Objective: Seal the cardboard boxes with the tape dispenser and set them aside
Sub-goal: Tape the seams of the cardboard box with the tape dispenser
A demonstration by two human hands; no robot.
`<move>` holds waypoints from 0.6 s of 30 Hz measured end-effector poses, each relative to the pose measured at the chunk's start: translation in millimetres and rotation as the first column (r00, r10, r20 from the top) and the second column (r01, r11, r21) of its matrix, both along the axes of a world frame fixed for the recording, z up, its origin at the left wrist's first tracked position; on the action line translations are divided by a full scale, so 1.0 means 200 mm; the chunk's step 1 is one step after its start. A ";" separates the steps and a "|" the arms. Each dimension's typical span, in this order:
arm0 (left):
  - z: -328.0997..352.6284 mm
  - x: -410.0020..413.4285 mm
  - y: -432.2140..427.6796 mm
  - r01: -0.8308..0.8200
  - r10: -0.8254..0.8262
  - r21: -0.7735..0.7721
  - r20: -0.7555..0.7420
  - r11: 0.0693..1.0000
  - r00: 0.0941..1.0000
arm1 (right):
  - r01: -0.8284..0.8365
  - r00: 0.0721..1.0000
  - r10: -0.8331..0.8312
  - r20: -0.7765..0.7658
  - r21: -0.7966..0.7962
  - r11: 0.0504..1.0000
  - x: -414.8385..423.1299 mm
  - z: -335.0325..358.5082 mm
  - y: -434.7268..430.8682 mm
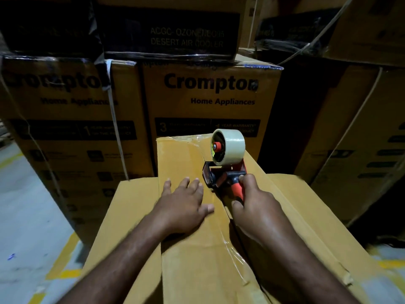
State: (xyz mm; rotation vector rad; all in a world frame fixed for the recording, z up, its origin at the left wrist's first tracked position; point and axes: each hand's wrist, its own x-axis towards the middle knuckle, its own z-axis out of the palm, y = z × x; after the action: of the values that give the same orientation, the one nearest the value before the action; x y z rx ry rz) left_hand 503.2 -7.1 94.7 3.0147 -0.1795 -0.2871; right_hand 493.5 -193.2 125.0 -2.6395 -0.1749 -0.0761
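Both bare arms reach forward, side by side. The left hand [186, 205] lies flat, palm down, fingers straight and a little spread. The right hand [256, 202] is curled tight round the red and black plastic tape dispenser [222, 179], thumb tucked underneath.

Right hand [256, 207] grips tape dispenser [225, 163]; left hand [184, 205] presses box [188, 260].

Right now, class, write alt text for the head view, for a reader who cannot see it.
A person's right hand grips a red tape dispenser on the taped top of a cardboard box, while the left hand presses flat beside it. Crompton cartons stand stacked behind.
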 end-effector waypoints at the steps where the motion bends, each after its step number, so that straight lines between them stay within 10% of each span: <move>1: 0.02 -0.12 -0.05 0.005 -0.005 -0.007 -0.038 1.000 0.999 | -0.009 1.000 0.009 -0.002 0.002 1.000 0.00 0.00 -0.01; 5: 0.04 -0.59 -0.39 0.039 -0.042 -0.022 -0.202 0.999 0.978 | -0.038 0.999 0.038 -0.008 0.003 0.999 0.03 -0.01 -0.04; 18: -0.14 -0.77 -0.79 -0.170 0.157 0.066 0.176 0.983 0.972 | -0.104 0.990 0.105 0.095 -0.024 0.994 0.04 -0.07 -0.08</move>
State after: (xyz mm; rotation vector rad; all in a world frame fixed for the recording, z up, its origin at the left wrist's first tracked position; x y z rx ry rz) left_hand 349.3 -165.0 65.9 3.1079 0.0696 -0.0218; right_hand 500.5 -209.9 111.4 -2.6423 -0.3477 -0.1673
